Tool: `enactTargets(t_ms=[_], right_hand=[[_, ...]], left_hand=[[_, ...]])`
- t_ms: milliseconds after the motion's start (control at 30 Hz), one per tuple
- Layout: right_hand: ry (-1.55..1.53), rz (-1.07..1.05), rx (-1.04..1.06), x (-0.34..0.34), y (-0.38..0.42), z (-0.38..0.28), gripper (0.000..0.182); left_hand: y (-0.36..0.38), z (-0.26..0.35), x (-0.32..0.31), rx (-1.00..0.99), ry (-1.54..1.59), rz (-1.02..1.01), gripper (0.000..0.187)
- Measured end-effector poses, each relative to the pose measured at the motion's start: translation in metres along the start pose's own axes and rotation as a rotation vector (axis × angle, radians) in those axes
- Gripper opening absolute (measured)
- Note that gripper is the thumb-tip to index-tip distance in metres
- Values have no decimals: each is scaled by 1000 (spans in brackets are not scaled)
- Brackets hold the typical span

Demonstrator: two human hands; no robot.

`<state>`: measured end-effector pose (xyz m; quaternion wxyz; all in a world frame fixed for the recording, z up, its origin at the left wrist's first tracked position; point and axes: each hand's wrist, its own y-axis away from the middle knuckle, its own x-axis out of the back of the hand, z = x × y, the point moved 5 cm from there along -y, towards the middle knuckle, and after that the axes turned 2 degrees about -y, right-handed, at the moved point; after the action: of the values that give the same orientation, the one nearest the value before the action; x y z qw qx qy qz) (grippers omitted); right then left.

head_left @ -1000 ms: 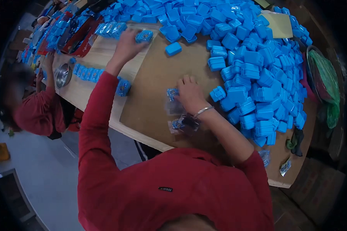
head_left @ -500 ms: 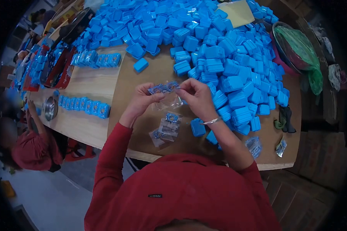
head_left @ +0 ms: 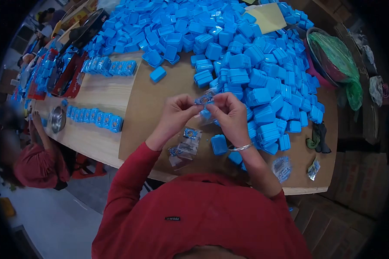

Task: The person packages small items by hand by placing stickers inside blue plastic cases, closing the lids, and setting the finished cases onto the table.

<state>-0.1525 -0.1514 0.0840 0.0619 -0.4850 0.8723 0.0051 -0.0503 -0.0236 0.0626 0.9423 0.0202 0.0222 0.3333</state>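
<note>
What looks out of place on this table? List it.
One blue box lies alone on the cardboard, apart from the heap. Two small packets sit loose near the table's right edge. Otherwise nothing looks spilled or damaged. Both hands hold a small bag.

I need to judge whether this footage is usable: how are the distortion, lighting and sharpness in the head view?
Head view: strong fisheye bending, with the table edge curved and the corners black; even light, no harsh glare; the left hand and right hand holding the small packet are slightly soft, and the blue boxes read clearly.
</note>
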Motion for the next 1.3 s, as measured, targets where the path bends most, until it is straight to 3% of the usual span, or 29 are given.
enactTargets(t_ms=[67, 167, 267, 367, 467, 533, 633, 733, 767, 867, 1000, 1033, 1167, 1300], right_hand=[[-40, 45, -20, 4, 0, 3, 11], [268, 52, 162, 14, 0, -7, 11], [248, -4, 119, 18, 0, -10, 10], [19, -206, -44, 13, -1, -4, 10], [-12, -256, -59, 11, -2, -4, 9], [-87, -193, -61, 14, -4, -5, 9], [-113, -115, -30, 22, -6, 2, 11], [34, -34, 64, 30, -6, -8, 13], [102, -3, 95, 33, -3, -12, 14], [286, 65, 134, 42, -2, -13, 16], [313, 67, 197, 28, 1, -20, 15], [306, 35, 191, 23, 1, -19, 15], [232, -17, 248, 8, 7, -32, 16], [55, -59, 163, 10, 16, -37, 16]], left_hand=[[2, -1, 1, -20, -62, 70, 5], [3, 1, 1, 4, -121, 44, 8], [2, 3, 1, 193, 58, -141, 8], [-5, -7, 16, 123, -43, -218, 10], [-6, 25, 4, 157, 27, -432, 21], [-33, 19, 13, 56, 92, -309, 32], [-106, -64, 50, -66, -558, 291, 36], [-115, -71, 21, -210, -1103, 275, 38], [-111, -75, 20, -188, -1047, 278, 37], [-82, -56, 25, -37, -392, 230, 37], [-22, -2, 2, -223, 45, 236, 52], [-14, 6, 0, -286, 43, 208, 57], [7, 24, -4, -201, 97, 163, 53], [19, 32, -15, -199, 115, 100, 52]])
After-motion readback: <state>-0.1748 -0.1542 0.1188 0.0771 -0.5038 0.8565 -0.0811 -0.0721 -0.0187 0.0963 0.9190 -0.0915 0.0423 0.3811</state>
